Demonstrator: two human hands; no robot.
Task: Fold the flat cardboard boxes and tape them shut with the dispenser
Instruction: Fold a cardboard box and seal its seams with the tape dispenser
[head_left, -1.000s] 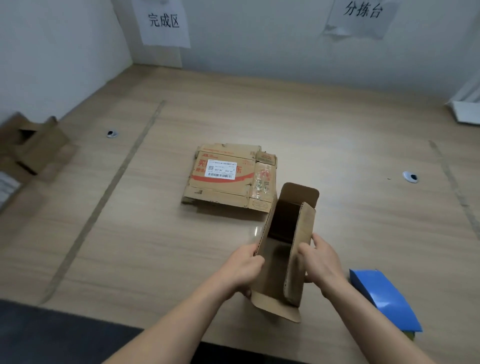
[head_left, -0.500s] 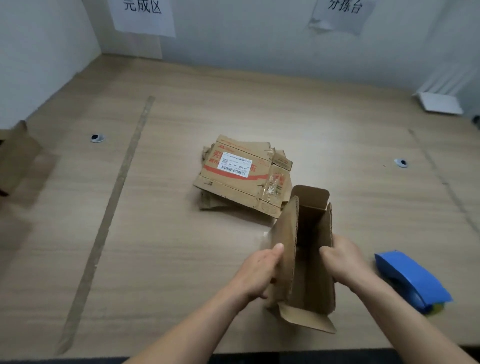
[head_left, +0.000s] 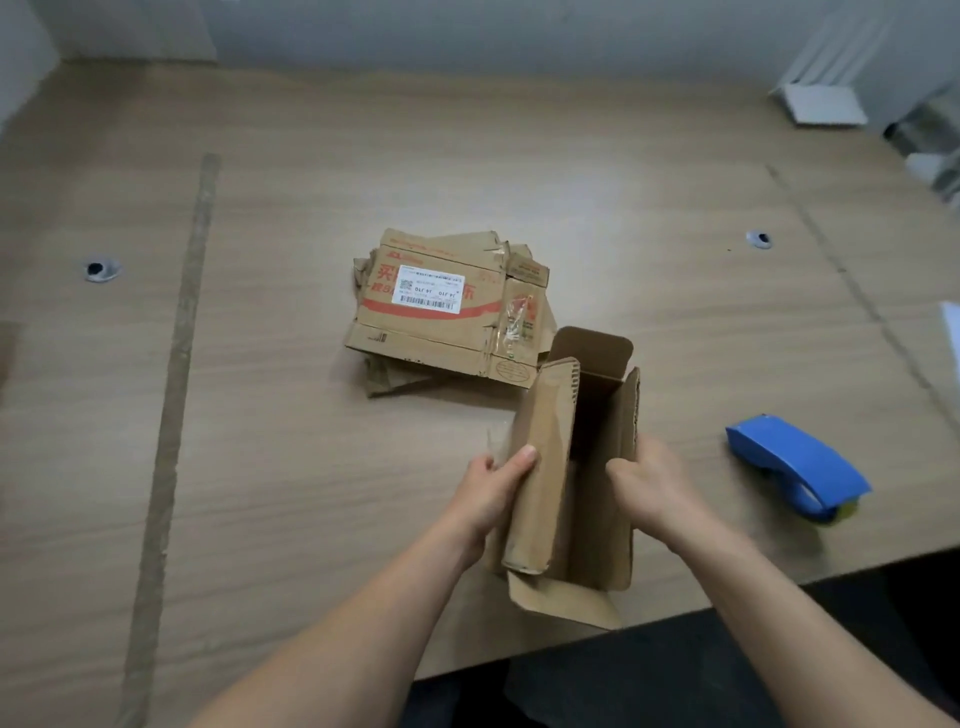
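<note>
A small brown cardboard box (head_left: 587, 519) stands opened into a tube near the table's front edge, its far and near flaps sticking out. My left hand (head_left: 493, 488) grips its left side flap, thumb on top. My right hand (head_left: 644, 483) holds the right wall. Behind it lies a stack of flat cardboard boxes (head_left: 447, 312), the top one printed red with a white label. The blue tape dispenser (head_left: 795, 462) rests on the table to the right of my right hand, untouched.
The wooden table (head_left: 260, 467) has two round cable holes (head_left: 101, 270) (head_left: 758, 239) and a strip of tape (head_left: 176, 364) running front to back on the left. A white object (head_left: 826, 104) sits at the far right corner.
The box has been spread wider between my hands, and the left flap is bent inward. The camera view has tilted down and shifted left, so the dispenser shows more fully.
</note>
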